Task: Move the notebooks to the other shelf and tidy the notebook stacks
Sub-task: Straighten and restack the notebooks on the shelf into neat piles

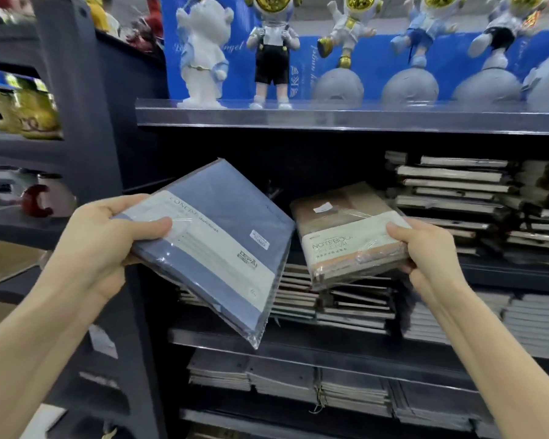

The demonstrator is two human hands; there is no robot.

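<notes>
Head cam, one view. Two shrink-wrapped notebooks were in the hands. The blue notebook [216, 245] sat centre-left of the frame, tilted, and the left hand [108, 245] gripped its left edge, thumb on top of the pale band and fingers underneath. The tan notebook [346, 236] sat just right of centre, and the right hand [425, 251] clamped its right end, thumb on top. Their edges were really close, couldn't tell if they touched.

Both were held up in front of a dark shelf unit [330, 120]. To the right on the middle level was a messy notebook stack [457, 201]. More stacks [330, 305] sat on the level below, and another row of stacks [282, 381] sat near the bottom of the frame, so three levels with notebooks.

Along the top of the frame stood five figurines [273, 52] in a row against a blue backdrop, three of them on grey domes.
</notes>
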